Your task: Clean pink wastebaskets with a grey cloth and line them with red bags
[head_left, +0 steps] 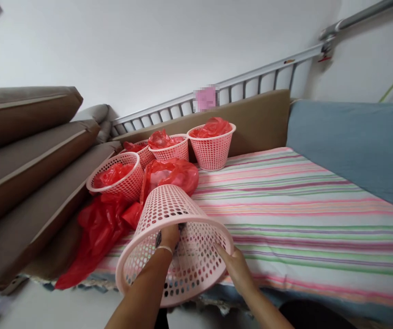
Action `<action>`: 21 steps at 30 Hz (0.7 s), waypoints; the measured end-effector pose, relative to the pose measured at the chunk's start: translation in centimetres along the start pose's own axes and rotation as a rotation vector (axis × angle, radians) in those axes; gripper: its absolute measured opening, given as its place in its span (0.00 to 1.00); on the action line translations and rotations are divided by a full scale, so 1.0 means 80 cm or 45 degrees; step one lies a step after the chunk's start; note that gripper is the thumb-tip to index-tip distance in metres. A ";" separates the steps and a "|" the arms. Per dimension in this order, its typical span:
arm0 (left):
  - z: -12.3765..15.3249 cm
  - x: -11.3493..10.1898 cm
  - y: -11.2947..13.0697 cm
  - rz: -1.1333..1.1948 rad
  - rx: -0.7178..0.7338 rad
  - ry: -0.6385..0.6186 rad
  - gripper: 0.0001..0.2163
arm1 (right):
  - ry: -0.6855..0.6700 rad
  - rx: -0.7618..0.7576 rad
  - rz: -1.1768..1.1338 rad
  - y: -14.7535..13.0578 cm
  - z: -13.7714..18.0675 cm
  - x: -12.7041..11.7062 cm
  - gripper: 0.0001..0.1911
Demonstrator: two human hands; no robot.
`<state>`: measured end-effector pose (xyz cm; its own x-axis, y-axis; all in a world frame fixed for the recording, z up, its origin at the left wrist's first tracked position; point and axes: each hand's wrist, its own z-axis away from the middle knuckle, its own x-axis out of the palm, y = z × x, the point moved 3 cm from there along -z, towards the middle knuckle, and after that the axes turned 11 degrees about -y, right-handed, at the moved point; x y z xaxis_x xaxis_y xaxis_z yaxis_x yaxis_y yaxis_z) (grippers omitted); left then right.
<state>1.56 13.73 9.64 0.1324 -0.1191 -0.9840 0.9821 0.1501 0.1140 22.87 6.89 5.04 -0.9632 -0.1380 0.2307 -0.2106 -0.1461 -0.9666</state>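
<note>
Pink perforated basket (169, 214) lying tipped on its side at the near edge of the striped bed (302, 219), mouth toward the viewer. Left hand (169, 236) reaches inside; whether its grip is closed cannot be told. Right hand (235, 265) clamps the basket rim. Red plastic bags (96, 228) and four lined baskets (212, 146) crowd the left; bed surface rightward lies open.

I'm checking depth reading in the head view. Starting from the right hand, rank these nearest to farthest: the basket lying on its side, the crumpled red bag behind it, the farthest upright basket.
1. Basket lying on its side: right hand grips its rim.
2. Crumpled red bag: just behind that basket.
3. Farthest upright basket: against the brown cushion.
</note>
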 end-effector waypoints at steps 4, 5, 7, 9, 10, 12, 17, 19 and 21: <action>0.012 0.004 0.003 0.047 0.093 -0.007 0.19 | -0.011 -0.002 -0.134 0.006 -0.002 0.003 0.30; 0.021 0.007 0.007 0.063 0.123 -0.004 0.21 | 0.012 -0.010 -0.163 0.008 -0.002 0.004 0.29; 0.047 0.016 0.021 0.097 0.186 -0.003 0.23 | 0.052 -0.018 -0.216 0.013 -0.002 0.005 0.28; 0.083 0.028 0.040 0.133 0.260 -0.020 0.26 | 0.081 -0.023 -0.248 0.016 -0.002 0.005 0.28; 0.103 0.035 0.049 0.156 0.310 -0.032 0.27 | 0.095 -0.039 -0.251 0.017 -0.002 0.005 0.28; 0.144 0.047 0.062 0.214 0.434 -0.066 0.28 | 0.117 -0.084 -0.220 0.017 -0.001 0.003 0.27; 0.200 0.065 0.059 0.310 0.586 -0.199 0.29 | 0.122 -0.084 -0.099 0.012 0.008 0.000 0.27; 0.193 0.059 0.051 0.305 0.566 -0.174 0.27 | 0.084 -0.033 -0.099 0.014 0.011 0.001 0.28; 0.172 0.046 0.045 0.305 0.525 -0.118 0.25 | 0.056 -0.010 -0.155 0.017 0.012 0.002 0.28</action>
<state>7.46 0.32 8.29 0.3544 -0.2188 -0.9092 0.8912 -0.2154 0.3992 22.58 5.75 3.84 -0.9366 -0.0769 0.3418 -0.3279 -0.1514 -0.9325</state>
